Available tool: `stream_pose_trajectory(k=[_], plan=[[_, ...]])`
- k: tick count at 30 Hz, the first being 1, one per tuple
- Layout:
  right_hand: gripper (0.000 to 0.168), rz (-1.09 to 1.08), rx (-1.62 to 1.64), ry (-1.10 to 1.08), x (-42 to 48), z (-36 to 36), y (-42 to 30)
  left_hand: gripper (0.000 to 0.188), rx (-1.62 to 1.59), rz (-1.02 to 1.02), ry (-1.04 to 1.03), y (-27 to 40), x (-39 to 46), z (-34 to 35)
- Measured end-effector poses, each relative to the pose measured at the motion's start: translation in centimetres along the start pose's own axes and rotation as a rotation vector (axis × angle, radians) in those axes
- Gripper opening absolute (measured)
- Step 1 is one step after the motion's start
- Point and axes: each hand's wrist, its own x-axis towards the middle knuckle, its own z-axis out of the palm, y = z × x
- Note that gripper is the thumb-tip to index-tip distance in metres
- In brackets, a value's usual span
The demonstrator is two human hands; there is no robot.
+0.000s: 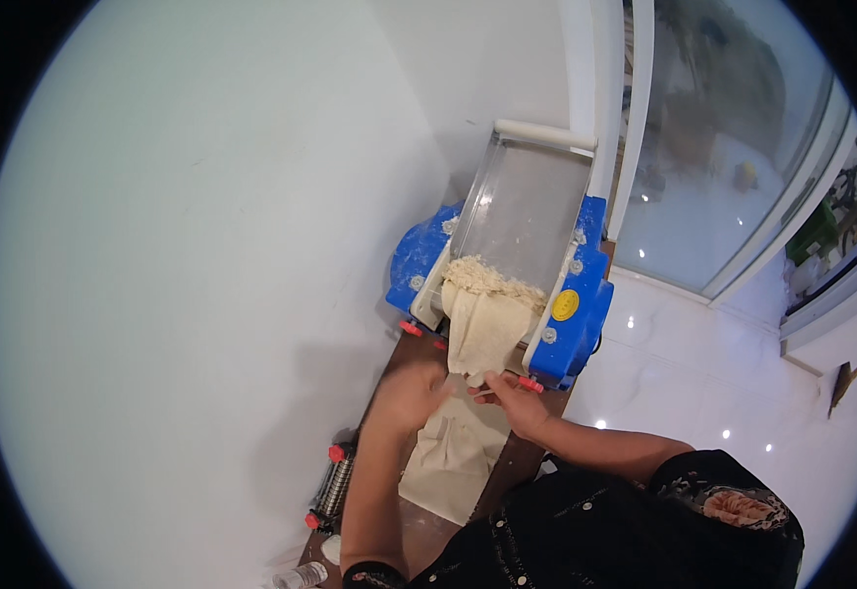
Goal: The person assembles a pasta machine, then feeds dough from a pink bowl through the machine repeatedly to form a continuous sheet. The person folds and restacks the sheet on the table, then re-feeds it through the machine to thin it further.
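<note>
A blue electric dough sheeter (575, 309) with a metal feed tray (528, 199) stands before me. Crumbly dough (491, 280) lies at the tray's lower end, and a dough sheet (483, 335) drapes over the front of the machine. My right hand (509, 401) pinches the lower edge of this sheet between thumb and fingers. Just left of it, my left hand (421, 394) is near the hanging dough, slightly blurred; its grip is not clear. Below both hands a folded dough sheet (450, 456) rests on the brown wooden table (424, 526).
A roller attachment with red knobs (336, 482) stands at the table's left edge, by the white wall (200, 258). A clear container (301, 576) is at the bottom left. Right of the machine are a glass door (723, 169) and a pale tiled floor (664, 368).
</note>
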Motion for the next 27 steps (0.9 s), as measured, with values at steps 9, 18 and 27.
stream_pose_trajectory(k=[9, 18, 27], plan=[[0.027, 0.051, -0.01, 0.066, -2.8, 2.1, -1.1, 0.01, 0.253, 0.622, 0.41, 4.7, 11.6, -3.7], [0.03, 0.246, -0.075, -0.263, -3.0, -0.3, -1.4, 0.011, 0.202, 0.693, 0.285, 7.6, 11.5, -3.8], [0.029, 0.458, -0.572, -0.482, -4.3, -5.8, -1.7, 0.012, 0.184, 0.784, 0.239, 8.4, 10.8, -2.7]])
